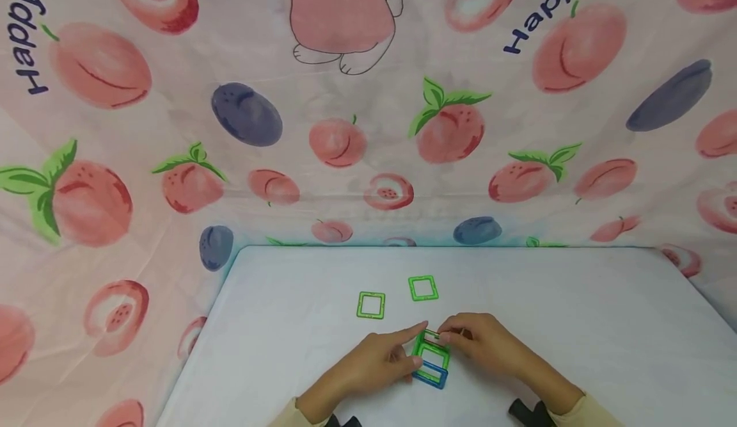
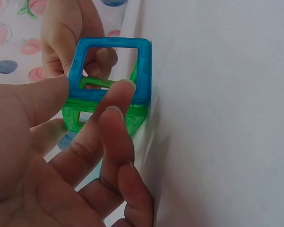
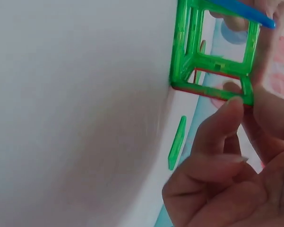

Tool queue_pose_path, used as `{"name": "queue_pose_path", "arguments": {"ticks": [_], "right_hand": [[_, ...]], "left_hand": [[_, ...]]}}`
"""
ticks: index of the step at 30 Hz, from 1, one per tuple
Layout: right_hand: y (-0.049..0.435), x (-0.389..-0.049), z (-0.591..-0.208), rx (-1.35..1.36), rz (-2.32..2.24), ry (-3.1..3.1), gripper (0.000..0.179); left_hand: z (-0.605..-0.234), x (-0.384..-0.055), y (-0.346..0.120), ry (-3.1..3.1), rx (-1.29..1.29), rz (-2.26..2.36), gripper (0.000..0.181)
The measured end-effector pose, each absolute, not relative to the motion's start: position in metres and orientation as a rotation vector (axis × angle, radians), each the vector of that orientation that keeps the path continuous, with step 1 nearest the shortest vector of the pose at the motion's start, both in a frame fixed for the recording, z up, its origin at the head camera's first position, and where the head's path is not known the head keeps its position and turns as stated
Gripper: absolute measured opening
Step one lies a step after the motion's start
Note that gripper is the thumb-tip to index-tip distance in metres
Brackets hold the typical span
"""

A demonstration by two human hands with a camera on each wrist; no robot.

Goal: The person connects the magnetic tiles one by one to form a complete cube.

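Observation:
Small see-through square frames, like magnetic tiles, stand joined as a green box shape (image 3: 222,66) on the white table. A blue square tile (image 2: 144,71) is attached at its near side and slants outward in the right wrist view. My left hand (image 1: 377,360) holds the box from the left, thumb at the blue tile's edge and index finger stretched along the green part. From the right, my right hand (image 1: 480,337) pinches a green tile at the box's far end between thumb and index finger. The fingers partly hide the green frames.
Two loose green square tiles lie flat farther back on the white table (image 1: 288,324), one to the left (image 1: 359,305) and one to the right (image 1: 425,298). A fruit-patterned cloth (image 1: 345,190) hangs behind the table's back edge and along the left side.

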State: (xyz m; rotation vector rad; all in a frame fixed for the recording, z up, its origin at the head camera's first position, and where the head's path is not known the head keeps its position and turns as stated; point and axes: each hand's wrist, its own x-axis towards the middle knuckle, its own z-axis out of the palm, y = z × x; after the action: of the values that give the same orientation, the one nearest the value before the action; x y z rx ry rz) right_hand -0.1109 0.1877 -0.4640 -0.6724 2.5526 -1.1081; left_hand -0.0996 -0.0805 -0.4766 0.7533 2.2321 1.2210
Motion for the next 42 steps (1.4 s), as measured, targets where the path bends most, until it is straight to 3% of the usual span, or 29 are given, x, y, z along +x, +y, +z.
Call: {"name": "queue_pose_path", "arguments": {"ticks": [15,23,27,42], "right_hand": [[0.181,-0.172,-0.47,-0.383,-1.13,2.485,0.037],[0.172,-0.195,-0.486,-0.321,-1.07,2.549,0.023],[0.169,-0.197,-0.487,-0.324,-1.028,2.604,0.011],[0.182,-0.164,-0.482,-0.239,-0.811,2.678,0.023]], "left_hand": [[-0.478,-0.099,-0.078,2.236,0.703,1.226,0.06],[-0.476,-0.099,-0.078,2.22,0.689,1.229,0.056],[-0.475,-0.098,-0.079,2.222,0.688,1.238,0.055],[-0.476,-0.097,-0.076,2.244,0.59,1.249,0.052]]}}
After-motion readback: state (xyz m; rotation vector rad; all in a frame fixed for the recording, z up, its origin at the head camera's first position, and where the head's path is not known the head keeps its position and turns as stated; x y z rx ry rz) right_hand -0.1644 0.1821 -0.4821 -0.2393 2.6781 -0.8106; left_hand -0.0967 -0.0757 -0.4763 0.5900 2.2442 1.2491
